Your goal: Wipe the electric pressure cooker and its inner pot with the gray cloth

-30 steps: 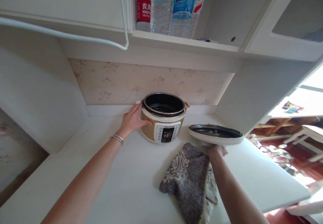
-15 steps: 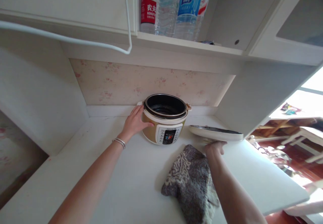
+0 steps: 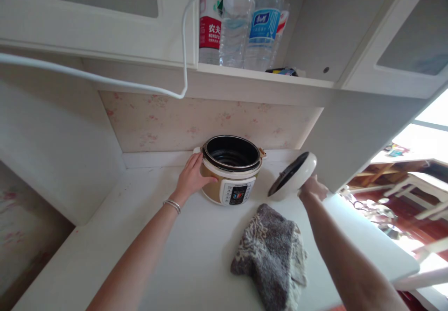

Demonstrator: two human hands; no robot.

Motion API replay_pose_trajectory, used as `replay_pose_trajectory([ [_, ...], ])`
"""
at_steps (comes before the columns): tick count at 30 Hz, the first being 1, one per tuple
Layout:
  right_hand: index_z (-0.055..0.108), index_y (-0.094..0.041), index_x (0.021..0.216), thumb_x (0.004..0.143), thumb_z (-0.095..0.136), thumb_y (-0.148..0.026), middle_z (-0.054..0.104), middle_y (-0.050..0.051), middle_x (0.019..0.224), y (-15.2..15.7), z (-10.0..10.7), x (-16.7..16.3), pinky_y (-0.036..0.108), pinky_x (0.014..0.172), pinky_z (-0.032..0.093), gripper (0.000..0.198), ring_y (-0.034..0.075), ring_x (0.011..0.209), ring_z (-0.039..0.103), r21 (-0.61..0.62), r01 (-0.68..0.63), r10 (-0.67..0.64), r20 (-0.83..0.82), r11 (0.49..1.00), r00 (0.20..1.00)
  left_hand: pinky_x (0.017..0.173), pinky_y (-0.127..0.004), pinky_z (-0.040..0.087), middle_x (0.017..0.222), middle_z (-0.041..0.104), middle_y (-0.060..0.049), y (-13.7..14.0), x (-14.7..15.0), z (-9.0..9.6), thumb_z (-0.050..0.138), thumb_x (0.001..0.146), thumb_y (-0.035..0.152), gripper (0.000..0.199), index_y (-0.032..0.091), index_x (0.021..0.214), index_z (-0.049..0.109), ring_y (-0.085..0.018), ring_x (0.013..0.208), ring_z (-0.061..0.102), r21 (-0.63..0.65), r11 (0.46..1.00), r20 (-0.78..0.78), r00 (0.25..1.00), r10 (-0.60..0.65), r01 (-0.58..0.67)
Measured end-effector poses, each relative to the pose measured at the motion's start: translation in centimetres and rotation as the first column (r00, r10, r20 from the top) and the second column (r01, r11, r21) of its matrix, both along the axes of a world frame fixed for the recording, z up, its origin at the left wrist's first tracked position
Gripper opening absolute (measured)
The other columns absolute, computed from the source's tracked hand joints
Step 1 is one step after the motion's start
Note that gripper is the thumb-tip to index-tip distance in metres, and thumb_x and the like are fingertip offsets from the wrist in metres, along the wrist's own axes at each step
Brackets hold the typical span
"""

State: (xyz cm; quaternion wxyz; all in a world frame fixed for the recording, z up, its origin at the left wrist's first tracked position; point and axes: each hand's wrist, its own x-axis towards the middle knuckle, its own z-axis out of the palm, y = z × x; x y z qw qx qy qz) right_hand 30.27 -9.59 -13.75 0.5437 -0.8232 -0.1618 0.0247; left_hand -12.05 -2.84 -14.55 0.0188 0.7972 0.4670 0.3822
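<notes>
An electric pressure cooker point(image 3: 213, 190) with a gold body, white trim and a front control panel stands without its lid, showing the dark inner pot point(image 3: 233, 154). My left hand point(image 3: 191, 176) grips its left side, fingers up at the rim and thumb across the front. To the right, my right hand point(image 3: 314, 188) holds the white lid point(image 3: 301, 176) from behind. The lid is tilted steeply, its dark underside towards the cooker, and it hides part of my fingers. A crumpled grey and cream patterned cloth point(image 3: 271, 250) lies on the counter in front.
The white counter point(image 3: 196, 255) runs beneath everything, with a floral-papered wall point(image 3: 189, 122) behind. Overhead, a cabinet shelf point(image 3: 245, 74) holds several plastic bottles point(image 3: 263, 28). A white cable point(image 3: 140, 86) hangs across the upper left. A stool point(image 3: 416, 185) stands beyond the right.
My right hand has raised and tipped the lid from nearly flat to a steep tilt. My left hand stays on the cooker. The view has shifted slightly.
</notes>
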Motion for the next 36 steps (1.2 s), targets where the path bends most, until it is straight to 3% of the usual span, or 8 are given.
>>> replay_pose_trajectory([
  [3, 0.074, -0.009, 0.091, 0.082, 0.053, -0.051, 0.069, 0.024, 0.099, 0.5, 4.4, 0.3, 0.047, 0.096, 0.041, 0.047, 0.038, 0.112, 0.057, -0.128, -0.025, 0.041, 0.129, 0.991, 0.991, 0.116, -0.042, 0.026, 0.15, 0.036, -0.015, 0.1, 0.0, -0.2, 0.073, 0.063, 0.065, 0.108, 0.017, 0.149, 0.026, -0.029, 0.141, 0.028, 0.01, 1.0, 0.015, 1.0, -0.015, 0.015],
  [5, 0.076, -0.013, 0.089, 0.08, 0.053, -0.057, 0.071, 0.021, 0.097, 1.1, 7.6, -0.6, 0.044, 0.093, 0.042, 0.05, 0.037, 0.109, 0.059, -0.227, -0.105, 0.171, 0.298, 0.968, 0.939, 0.116, -0.042, 0.027, 0.15, 0.035, -0.016, 0.2, 0.0, -0.3, 0.074, 0.062, 0.065, 0.111, 0.016, 0.149, 0.024, -0.03, 0.141, 0.028, -0.001, 1.0, 0.019, 1.0, -0.021, 0.021],
  [9, 0.076, -0.017, 0.093, 0.087, 0.037, -0.062, 0.072, 0.018, 0.093, 2.8, 14.0, -5.3, 0.039, 0.081, 0.045, 0.061, 0.031, 0.094, 0.064, -0.495, -0.13, 0.455, 0.623, 0.859, 0.636, 0.116, -0.043, 0.026, 0.153, 0.031, -0.016, 0.3, -0.1, -0.5, 0.072, 0.064, 0.065, 0.112, 0.017, 0.151, 0.019, -0.03, 0.143, 0.025, -0.015, 1.0, 0.019, 0.999, -0.025, 0.026],
  [12, 0.075, -0.014, 0.095, 0.092, 0.028, -0.06, 0.071, 0.02, 0.096, 4.9, 17.3, -10.1, 0.037, 0.081, 0.045, 0.066, 0.03, 0.095, 0.064, -0.614, -0.161, 0.608, 0.643, 0.772, 0.466, 0.117, -0.045, 0.025, 0.154, 0.029, -0.017, 0.3, -0.2, -0.4, 0.069, 0.065, 0.067, 0.113, 0.017, 0.151, 0.016, -0.03, 0.143, 0.023, -0.023, 0.999, 0.01, 0.999, -0.04, 0.041],
  [14, 0.074, -0.01, 0.097, 0.093, 0.026, -0.06, 0.069, 0.022, 0.099, 6.7, 18.4, -13.5, 0.04, 0.084, 0.045, 0.07, 0.032, 0.098, 0.063, -0.678, -0.194, 0.691, 0.616, 0.709, 0.378, 0.116, -0.046, 0.024, 0.154, 0.028, -0.017, 0.2, -0.3, -0.3, 0.067, 0.066, 0.069, 0.113, 0.017, 0.152, 0.014, -0.031, 0.144, 0.022, -0.037, 0.998, 0.003, 0.999, -0.046, 0.046],
  [21, 0.067, -0.005, 0.113, 0.097, 0.03, -0.046, 0.064, 0.027, 0.112, 11.7, 17.1, -22.5, 0.046, 0.093, 0.04, 0.058, 0.036, 0.11, 0.058, -0.807, -0.202, 0.832, 0.538, 0.555, 0.137, 0.117, -0.046, 0.022, 0.157, 0.021, -0.018, 0.4, -0.3, -0.5, 0.067, 0.066, 0.069, 0.116, 0.018, 0.153, 0.009, -0.032, 0.145, 0.016, -0.08, 0.995, 0.015, 0.998, -0.058, 0.059],
  [30, 0.068, -0.007, 0.113, 0.096, 0.033, -0.026, 0.065, 0.026, 0.112, 14.2, 15.1, -24.7, 0.047, 0.085, 0.047, 0.043, 0.033, 0.103, 0.063, -0.835, -0.206, 0.86, 0.494, 0.51, 0.124, 0.117, -0.047, 0.023, 0.157, 0.02, -0.019, 0.4, -0.3, -0.5, 0.069, 0.069, 0.062, 0.112, 0.017, 0.152, 0.008, -0.032, 0.145, 0.016, -0.093, 0.994, 0.038, 0.998, -0.05, 0.053],
  [36, 0.069, -0.007, 0.111, 0.094, 0.038, -0.025, 0.065, 0.026, 0.112, 14.8, 14.9, -25.0, 0.047, 0.089, 0.045, 0.04, 0.034, 0.107, 0.061, -0.857, -0.22, 0.884, 0.46, 0.467, 0.085, 0.117, -0.047, 0.024, 0.157, 0.02, -0.018, 0.7, -0.3, -1.1, 0.069, 0.068, 0.063, 0.116, 0.018, 0.153, 0.004, -0.031, 0.145, 0.017, -0.046, 0.997, 0.032, 0.998, -0.055, 0.056],
])
